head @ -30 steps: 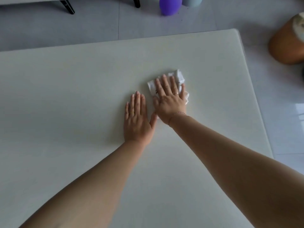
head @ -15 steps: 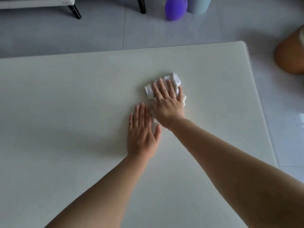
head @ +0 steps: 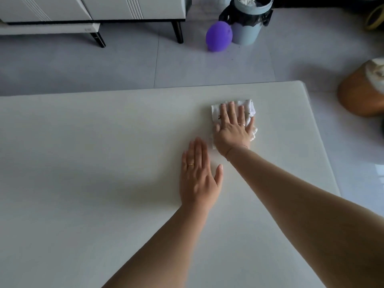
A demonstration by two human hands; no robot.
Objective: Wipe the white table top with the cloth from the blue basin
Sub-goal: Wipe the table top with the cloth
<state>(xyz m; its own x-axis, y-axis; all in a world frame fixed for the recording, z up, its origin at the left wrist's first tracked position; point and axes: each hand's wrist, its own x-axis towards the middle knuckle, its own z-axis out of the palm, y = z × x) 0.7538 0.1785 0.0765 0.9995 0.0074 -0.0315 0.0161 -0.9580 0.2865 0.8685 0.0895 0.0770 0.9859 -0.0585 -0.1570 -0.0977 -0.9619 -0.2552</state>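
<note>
A: Where is the cloth?
B: A crumpled white cloth (head: 250,109) lies on the white table top (head: 83,163), toward its far right corner, under the person's right hand (head: 232,132).
A: How does that hand sit?
B: Flat and palm down, with fingers straight and slightly spread, pressing the cloth. Cloth edges show beyond the fingertips and on both sides of the hand. A bracelet (head: 228,151) circles the wrist.
A: And the other hand?
B: The left hand (head: 197,177) lies flat on the bare table, nearer and just left of the right wrist. Its fingers are straight and together, the thumb out, holding nothing. It is close to the cloth but apart from it, and wears a gold ring (head: 190,164).
A: What lies past the table?
B: A grey tiled floor (head: 104,69), with a purple balloon (head: 218,36) beside a pale blue bin (head: 247,30), a white cabinet (head: 93,7) on dark legs at far left, and a brown rounded object (head: 357,96) at the right edge
</note>
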